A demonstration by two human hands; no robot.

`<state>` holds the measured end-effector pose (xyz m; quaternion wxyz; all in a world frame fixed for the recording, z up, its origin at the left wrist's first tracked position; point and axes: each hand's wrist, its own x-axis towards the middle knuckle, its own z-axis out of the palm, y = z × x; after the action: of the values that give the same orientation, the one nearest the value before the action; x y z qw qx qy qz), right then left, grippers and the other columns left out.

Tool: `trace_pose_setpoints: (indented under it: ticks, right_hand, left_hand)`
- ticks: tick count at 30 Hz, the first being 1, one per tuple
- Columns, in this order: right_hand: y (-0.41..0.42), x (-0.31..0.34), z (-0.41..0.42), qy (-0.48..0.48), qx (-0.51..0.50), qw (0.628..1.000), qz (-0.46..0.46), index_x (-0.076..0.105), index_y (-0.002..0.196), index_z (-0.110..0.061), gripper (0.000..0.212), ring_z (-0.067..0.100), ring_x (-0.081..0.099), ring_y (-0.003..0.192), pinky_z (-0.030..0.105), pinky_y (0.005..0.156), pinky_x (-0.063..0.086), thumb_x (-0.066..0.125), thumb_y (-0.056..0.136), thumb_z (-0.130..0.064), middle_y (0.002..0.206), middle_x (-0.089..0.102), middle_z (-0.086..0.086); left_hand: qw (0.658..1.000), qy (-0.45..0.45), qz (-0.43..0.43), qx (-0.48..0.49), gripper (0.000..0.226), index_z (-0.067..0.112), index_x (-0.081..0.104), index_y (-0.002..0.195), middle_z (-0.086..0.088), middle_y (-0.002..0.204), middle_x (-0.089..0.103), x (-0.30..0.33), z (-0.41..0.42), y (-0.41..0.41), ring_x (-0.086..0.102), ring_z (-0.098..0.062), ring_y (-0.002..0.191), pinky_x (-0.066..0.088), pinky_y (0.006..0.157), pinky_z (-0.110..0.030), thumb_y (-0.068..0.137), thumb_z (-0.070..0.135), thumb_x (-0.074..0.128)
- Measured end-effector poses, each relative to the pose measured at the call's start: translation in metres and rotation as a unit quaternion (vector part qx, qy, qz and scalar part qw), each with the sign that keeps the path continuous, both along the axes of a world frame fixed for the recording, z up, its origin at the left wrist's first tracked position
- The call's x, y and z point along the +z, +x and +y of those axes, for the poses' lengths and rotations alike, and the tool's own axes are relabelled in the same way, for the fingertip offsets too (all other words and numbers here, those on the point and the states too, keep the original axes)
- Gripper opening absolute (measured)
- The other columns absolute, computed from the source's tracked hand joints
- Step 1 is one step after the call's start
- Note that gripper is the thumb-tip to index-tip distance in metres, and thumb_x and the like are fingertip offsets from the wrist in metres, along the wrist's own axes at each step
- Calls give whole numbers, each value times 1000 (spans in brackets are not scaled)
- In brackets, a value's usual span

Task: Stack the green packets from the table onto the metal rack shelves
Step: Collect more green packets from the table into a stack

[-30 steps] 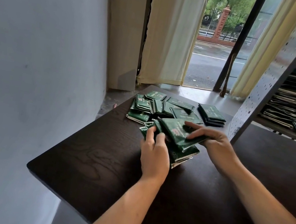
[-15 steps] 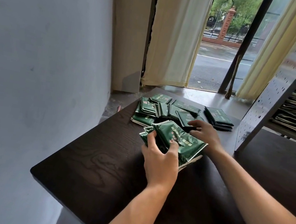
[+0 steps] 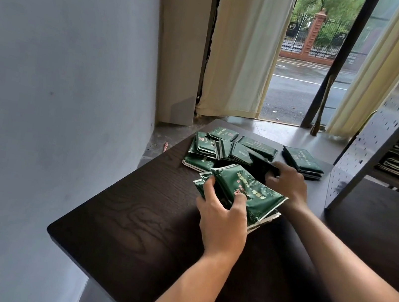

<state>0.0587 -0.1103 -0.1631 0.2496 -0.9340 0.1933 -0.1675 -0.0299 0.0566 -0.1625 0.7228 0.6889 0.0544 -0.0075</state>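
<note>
Several glossy green foil packets (image 3: 251,195), flat and crinkled, sit bundled in a left hand (image 3: 221,222) whose fingers curl round them above a dark wood-grain table (image 3: 128,231). The right hand (image 3: 287,183) pinches another packet (image 3: 261,164) from the loose pile (image 3: 222,146) beside a perforated metal rack (image 3: 377,142).

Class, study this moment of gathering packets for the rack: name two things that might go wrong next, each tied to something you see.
1. The left hand grips an uneven, fanned bundle of shiny green foil packets; lower ones may slide out when lifted.
2. The right hand reaches into the loose pile of green packets near the dark wooden table's far edge; some may get pushed off.
</note>
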Motion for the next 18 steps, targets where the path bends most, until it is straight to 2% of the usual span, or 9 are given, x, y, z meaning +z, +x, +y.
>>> trace_pose_setpoints:
  ticks: [2,4,6,7,9,11,13,15,18]
  right_hand:
    - [-10,6,-2,138,9,987,-80,75,110,-23,29,30,65,97,43,92,51,60,90,-8,108,74,14]
    - [-28,17,2,310,51,938,-148,77,84,-21,46,27,62,89,52,93,53,45,84,12,99,73,15]
    - [-47,29,5,437,112,877,-166,76,70,-17,61,24,66,95,40,88,59,31,78,23,101,72,9]
    - [-55,32,6,468,141,858,-161,76,69,-13,62,23,68,96,33,84,60,28,77,26,104,71,7]
    - [-68,36,8,471,188,852,-133,73,75,-6,57,20,70,95,27,77,61,28,80,29,111,72,6]
    - [-76,32,9,442,207,866,-106,74,73,-5,59,16,72,92,23,72,61,28,79,32,112,72,5]
    - [-80,27,10,407,224,881,-86,77,66,-12,70,13,69,97,22,73,59,24,73,34,113,70,2]
    - [-82,25,13,362,244,896,-80,80,66,-24,80,11,66,103,21,78,58,25,69,33,111,71,-4]
    - [-76,26,12,379,248,888,-87,79,98,-23,73,14,71,99,25,77,59,33,77,30,108,76,1]
  left_hand:
    - [1000,10,-4,-2,62,33,32,150,7,128,36,1,0,0,43,-5,98,33,83,-18,95,34,61]
    - [1000,13,-3,-3,59,32,35,148,5,128,38,1,1,1,44,-8,100,32,87,-21,95,34,61]
    - [1000,8,-3,-7,55,31,39,145,4,130,41,0,1,2,46,-11,105,32,91,-24,95,33,62]
    - [1000,4,-6,-9,53,31,42,143,2,132,44,-1,0,2,48,-13,109,34,94,-27,94,31,62]
    - [1000,-12,-15,-9,48,31,47,140,0,134,48,-3,0,3,51,-15,116,38,101,-31,94,31,61]
    - [999,-38,-18,-8,44,31,48,141,0,136,49,-3,-1,4,50,-16,122,38,104,-34,98,34,55]
    - [998,-59,-16,-4,45,30,47,143,2,139,47,-3,-1,4,47,-15,128,36,104,-32,101,47,48]
    - [998,-66,-17,-7,59,32,43,147,8,142,41,-3,-1,3,41,-10,131,33,109,-32,96,60,51]
    - [998,-66,-11,13,58,33,44,144,10,134,46,-4,0,3,48,-6,118,37,101,-26,92,39,68]
